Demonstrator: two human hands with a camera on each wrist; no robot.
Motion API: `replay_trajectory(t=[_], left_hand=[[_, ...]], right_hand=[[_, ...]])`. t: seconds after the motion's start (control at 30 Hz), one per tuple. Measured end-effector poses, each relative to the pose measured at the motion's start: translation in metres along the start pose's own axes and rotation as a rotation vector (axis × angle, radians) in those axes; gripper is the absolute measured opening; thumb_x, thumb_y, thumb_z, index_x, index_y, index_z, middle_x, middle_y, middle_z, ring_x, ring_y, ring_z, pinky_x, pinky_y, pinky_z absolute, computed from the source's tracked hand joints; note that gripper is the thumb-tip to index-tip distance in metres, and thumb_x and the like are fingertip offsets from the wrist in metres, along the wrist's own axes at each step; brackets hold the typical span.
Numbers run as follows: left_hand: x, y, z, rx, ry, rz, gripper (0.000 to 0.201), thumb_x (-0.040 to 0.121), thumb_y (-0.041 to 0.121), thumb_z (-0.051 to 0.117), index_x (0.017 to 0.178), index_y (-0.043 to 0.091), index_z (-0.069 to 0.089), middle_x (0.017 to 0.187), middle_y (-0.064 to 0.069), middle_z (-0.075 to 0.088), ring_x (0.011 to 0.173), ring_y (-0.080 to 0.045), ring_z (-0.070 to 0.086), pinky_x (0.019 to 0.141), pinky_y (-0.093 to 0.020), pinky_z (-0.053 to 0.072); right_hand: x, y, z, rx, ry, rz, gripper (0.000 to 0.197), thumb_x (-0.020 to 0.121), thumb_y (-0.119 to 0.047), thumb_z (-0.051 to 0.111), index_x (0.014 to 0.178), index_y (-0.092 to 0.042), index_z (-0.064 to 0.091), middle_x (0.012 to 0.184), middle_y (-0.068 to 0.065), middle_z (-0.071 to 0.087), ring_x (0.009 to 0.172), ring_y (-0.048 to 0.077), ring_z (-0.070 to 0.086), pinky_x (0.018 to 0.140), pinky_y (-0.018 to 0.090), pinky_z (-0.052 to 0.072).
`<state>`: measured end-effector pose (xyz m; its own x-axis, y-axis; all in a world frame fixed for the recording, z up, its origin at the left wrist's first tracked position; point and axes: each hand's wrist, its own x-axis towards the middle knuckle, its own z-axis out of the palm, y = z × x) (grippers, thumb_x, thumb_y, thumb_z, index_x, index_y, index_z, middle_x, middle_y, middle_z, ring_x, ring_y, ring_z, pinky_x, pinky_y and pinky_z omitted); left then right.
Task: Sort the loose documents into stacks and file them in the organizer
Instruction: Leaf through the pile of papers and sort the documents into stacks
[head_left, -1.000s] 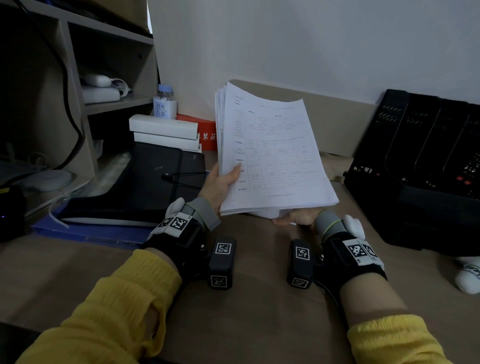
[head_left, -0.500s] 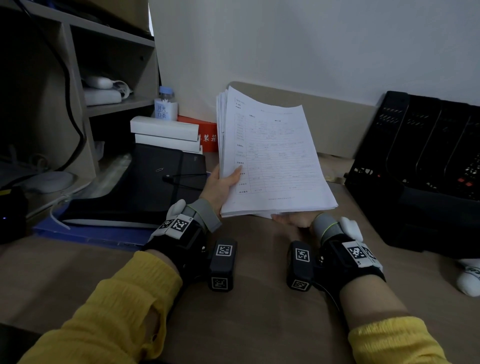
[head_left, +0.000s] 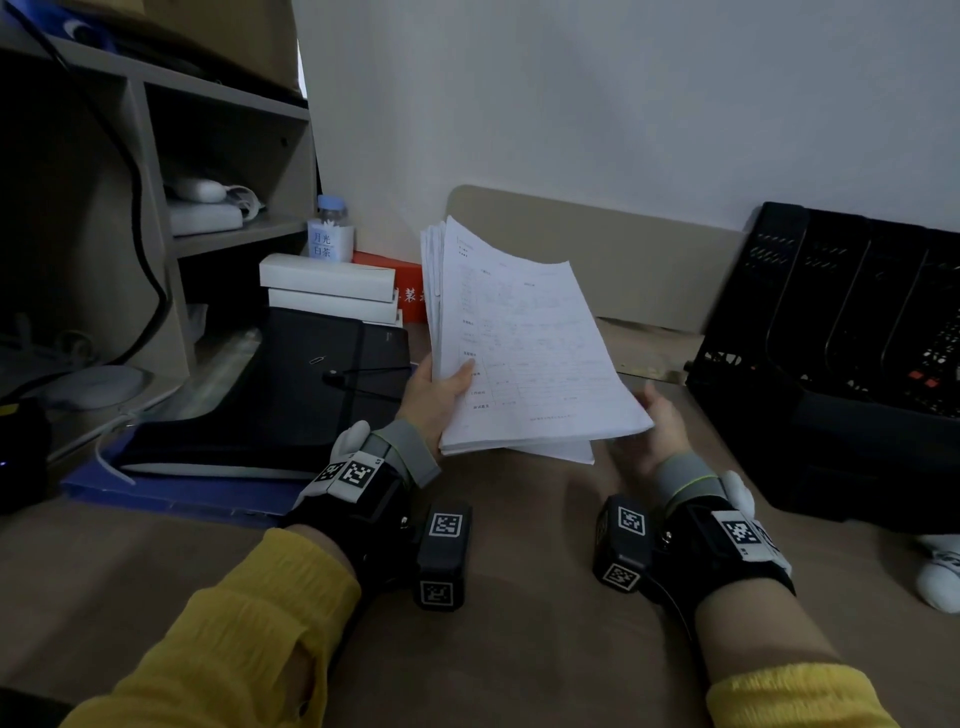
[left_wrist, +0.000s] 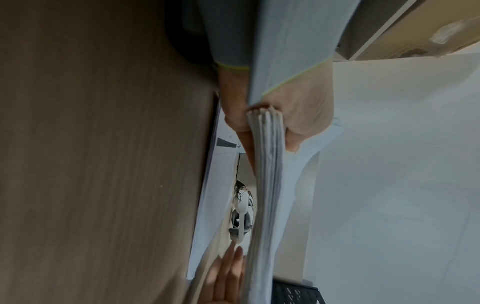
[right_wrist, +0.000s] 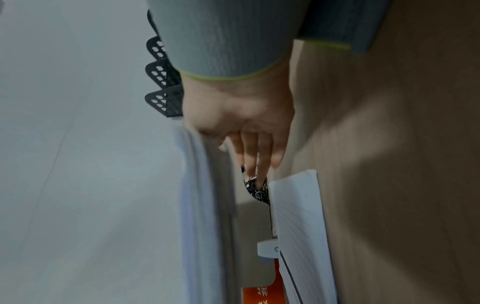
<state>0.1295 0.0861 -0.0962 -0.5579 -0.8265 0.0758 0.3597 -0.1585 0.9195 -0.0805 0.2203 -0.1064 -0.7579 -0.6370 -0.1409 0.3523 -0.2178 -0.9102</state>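
Note:
A thick stack of printed white sheets (head_left: 519, 343) is held tilted above the brown desk (head_left: 519, 597). My left hand (head_left: 436, 400) grips its lower left corner, thumb on the top page; the left wrist view shows the stack's edge (left_wrist: 267, 185) pinched in that hand (left_wrist: 309, 102). My right hand (head_left: 657, 426) is at the lower right corner with straight fingers (right_wrist: 259, 156) alongside the underside of the stack (right_wrist: 202, 195). A loose sheet (head_left: 563, 451) lies on the desk beneath. The black slotted organizer (head_left: 831, 338) stands at the right.
A black folder (head_left: 311, 374) lies on a blue one (head_left: 156, 493) at the left, behind it white boxes (head_left: 332, 286), a small bottle (head_left: 331, 228) and a red box (head_left: 408, 286). A shelf unit (head_left: 156, 208) fills the far left. A white object (head_left: 940, 577) lies near the organizer.
My right hand has slid from under the stack's bottom edge out to its lower right corner and its fingers have straightened. The left hand keeps its grip.

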Motion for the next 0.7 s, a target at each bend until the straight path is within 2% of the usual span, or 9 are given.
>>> replay_trajectory(t=[0.07, 0.13, 0.2, 0.27, 0.3, 0.37, 0.43, 0.5, 0.7], left_hand=[[0.001, -0.002, -0.001, 0.023, 0.027, 0.01, 0.037, 0.094, 0.012, 0.059, 0.13, 0.009, 0.052, 0.126, -0.014, 0.061, 0.112, -0.033, 0.061, 0.096, -0.052, 0.051], [0.001, -0.003, -0.001, 0.044, 0.04, 0.015, 0.037, 0.094, 0.012, 0.059, 0.13, 0.009, 0.053, 0.126, -0.014, 0.061, 0.112, -0.032, 0.061, 0.096, -0.052, 0.051], [0.001, -0.003, -0.001, 0.054, 0.045, 0.012, 0.036, 0.094, 0.012, 0.06, 0.129, 0.01, 0.053, 0.126, -0.014, 0.062, 0.111, -0.032, 0.062, 0.095, -0.052, 0.051], [0.0, -0.003, -0.001, 0.062, 0.042, 0.017, 0.036, 0.093, 0.013, 0.06, 0.129, 0.01, 0.053, 0.125, -0.014, 0.062, 0.111, -0.032, 0.062, 0.095, -0.052, 0.051], [0.001, -0.003, -0.001, 0.063, 0.041, 0.02, 0.036, 0.093, 0.014, 0.06, 0.129, 0.011, 0.053, 0.125, -0.013, 0.062, 0.111, -0.032, 0.062, 0.095, -0.052, 0.051], [0.001, -0.003, -0.002, 0.058, 0.039, 0.022, 0.036, 0.093, 0.013, 0.06, 0.129, 0.01, 0.053, 0.124, -0.014, 0.062, 0.11, -0.032, 0.062, 0.095, -0.052, 0.051], [0.001, -0.004, -0.001, 0.049, 0.043, 0.016, 0.035, 0.094, 0.012, 0.06, 0.128, 0.01, 0.054, 0.124, -0.014, 0.062, 0.11, -0.032, 0.062, 0.094, -0.052, 0.052], [0.001, -0.003, -0.001, 0.041, 0.037, 0.014, 0.034, 0.094, 0.012, 0.06, 0.127, 0.01, 0.054, 0.123, -0.014, 0.063, 0.11, -0.032, 0.063, 0.094, -0.052, 0.052], [0.0, -0.001, 0.0, 0.026, 0.019, 0.025, 0.036, 0.094, 0.011, 0.059, 0.13, 0.007, 0.053, 0.125, -0.015, 0.062, 0.111, -0.033, 0.062, 0.095, -0.051, 0.051]], right_hand=[[-0.005, -0.005, 0.004, -0.05, -0.072, -0.009, 0.042, 0.1, -0.041, 0.039, 0.1, -0.006, 0.062, 0.09, 0.006, 0.068, 0.082, 0.024, 0.063, 0.072, 0.034, 0.048], [-0.009, -0.005, 0.009, -0.216, -0.136, -0.03, 0.036, 0.097, -0.033, 0.048, 0.112, -0.004, 0.064, 0.102, 0.008, 0.071, 0.091, 0.024, 0.065, 0.074, 0.032, 0.05], [-0.007, -0.002, 0.01, -0.368, -0.181, -0.069, 0.041, 0.092, -0.028, 0.057, 0.127, -0.007, 0.058, 0.121, 0.011, 0.066, 0.104, 0.024, 0.064, 0.082, 0.033, 0.051], [-0.007, -0.003, 0.011, -0.451, -0.195, -0.093, 0.048, 0.089, -0.029, 0.06, 0.134, -0.015, 0.053, 0.127, 0.007, 0.064, 0.109, 0.022, 0.064, 0.092, 0.037, 0.05], [-0.011, -0.004, 0.013, -0.467, -0.196, -0.111, 0.044, 0.091, -0.026, 0.059, 0.133, -0.018, 0.053, 0.125, 0.003, 0.064, 0.108, 0.02, 0.064, 0.093, 0.037, 0.05], [-0.014, -0.006, 0.015, -0.469, -0.178, -0.132, 0.037, 0.094, -0.019, 0.057, 0.13, -0.021, 0.052, 0.118, 0.0, 0.064, 0.101, 0.018, 0.064, 0.085, 0.032, 0.05], [-0.013, -0.005, 0.015, -0.463, -0.135, -0.159, 0.034, 0.093, -0.016, 0.059, 0.126, -0.014, 0.054, 0.118, 0.005, 0.064, 0.092, 0.017, 0.064, 0.074, 0.029, 0.05], [-0.012, -0.005, 0.015, -0.46, -0.089, -0.18, 0.034, 0.091, -0.016, 0.062, 0.124, -0.008, 0.055, 0.121, 0.011, 0.064, 0.089, 0.019, 0.064, 0.071, 0.03, 0.051], [-0.016, -0.005, 0.017, -0.44, -0.099, -0.207, 0.043, 0.092, -0.013, 0.06, 0.134, -0.012, 0.051, 0.119, 0.006, 0.064, 0.097, 0.022, 0.064, 0.083, 0.035, 0.051]])
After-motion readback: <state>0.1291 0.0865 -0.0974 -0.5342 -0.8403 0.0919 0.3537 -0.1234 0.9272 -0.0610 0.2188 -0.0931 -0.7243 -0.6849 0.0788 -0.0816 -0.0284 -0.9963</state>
